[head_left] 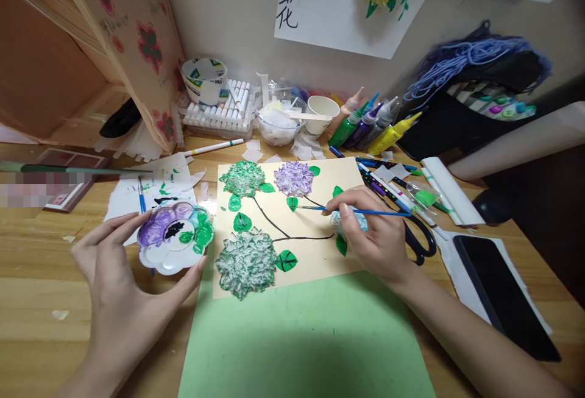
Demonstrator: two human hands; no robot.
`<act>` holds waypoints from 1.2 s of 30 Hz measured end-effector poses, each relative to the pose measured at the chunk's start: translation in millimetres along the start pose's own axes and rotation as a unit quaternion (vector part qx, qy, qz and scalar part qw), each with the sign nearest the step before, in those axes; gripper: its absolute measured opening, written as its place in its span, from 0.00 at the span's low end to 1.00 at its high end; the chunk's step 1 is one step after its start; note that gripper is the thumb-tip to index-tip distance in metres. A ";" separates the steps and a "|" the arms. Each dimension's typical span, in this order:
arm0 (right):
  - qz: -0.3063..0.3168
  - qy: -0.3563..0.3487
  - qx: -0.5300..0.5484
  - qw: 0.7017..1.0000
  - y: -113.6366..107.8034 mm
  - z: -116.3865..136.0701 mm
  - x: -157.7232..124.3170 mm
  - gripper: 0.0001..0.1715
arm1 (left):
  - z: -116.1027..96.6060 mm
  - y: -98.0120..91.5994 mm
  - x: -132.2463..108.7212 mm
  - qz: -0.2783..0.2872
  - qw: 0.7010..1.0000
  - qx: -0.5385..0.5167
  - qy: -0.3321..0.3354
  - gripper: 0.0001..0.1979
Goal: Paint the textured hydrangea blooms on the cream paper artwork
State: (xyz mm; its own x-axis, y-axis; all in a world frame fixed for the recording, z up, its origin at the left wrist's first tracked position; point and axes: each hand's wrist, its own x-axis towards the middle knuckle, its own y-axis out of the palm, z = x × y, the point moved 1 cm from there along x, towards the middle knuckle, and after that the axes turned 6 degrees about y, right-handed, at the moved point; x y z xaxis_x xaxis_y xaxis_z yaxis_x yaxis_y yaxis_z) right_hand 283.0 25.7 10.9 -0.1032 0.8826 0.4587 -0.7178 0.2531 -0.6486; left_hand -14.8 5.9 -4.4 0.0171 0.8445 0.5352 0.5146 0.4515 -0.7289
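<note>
My right hand (365,227) pinches a thin blue-handled paintbrush (379,212), its tip touching or just over a small green leaf (291,203). That leaf is on a cream sheet (315,261) with raised, crumpled flowers: a green one (242,178), a purple one (294,178), a large green-white one (247,264) and a pale blue one (356,221), partly hidden by my hand. Dark stems link them, and some leaves carry black veins. My left hand (123,276) grips a white flower-shaped paint palette (171,261) between fingers and thumb; it holds purple, black and green paint.
Beneath the cream sheet lies a green sheet (301,337). Paint bottles (365,124), a paper cup (322,108), a bowl (278,124) and a marker box (219,111) line the back. At right are scissors (423,236) and a black phone-like slab (498,288).
</note>
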 end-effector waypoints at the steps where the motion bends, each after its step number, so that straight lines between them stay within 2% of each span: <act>1: 0.001 -0.001 -0.001 1.000 0.5 -0.1 -0.1 0.10 | 0.1 0.0 -0.1 -0.001 1.000 -0.002 -0.001 0.41; 18: 0.005 -0.026 -0.019 0.999 -1.1 0.7 0.5 0.09 | -0.2 -0.3 -0.4 0.000 1.000 -0.001 -0.006 0.40; 26: -0.026 0.003 -0.012 1.000 -7.0 -2.8 3.0 0.10 | -0.7 0.5 0.8 0.003 1.000 0.002 -0.006 0.41; 36: -0.008 0.023 -0.002 1.000 -4.4 -7.8 3.6 0.10 | 0.4 -0.1 0.2 -0.002 1.000 0.008 -0.003 0.43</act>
State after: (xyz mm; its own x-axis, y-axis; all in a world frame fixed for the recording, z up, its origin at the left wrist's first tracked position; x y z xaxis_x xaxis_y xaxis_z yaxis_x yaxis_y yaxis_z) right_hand 291.1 30.9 10.7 -0.0611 0.8956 0.4406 -0.7164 0.2680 -0.6442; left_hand -15.2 6.2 -4.5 0.0091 0.8445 0.5355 0.5014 0.4595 -0.7331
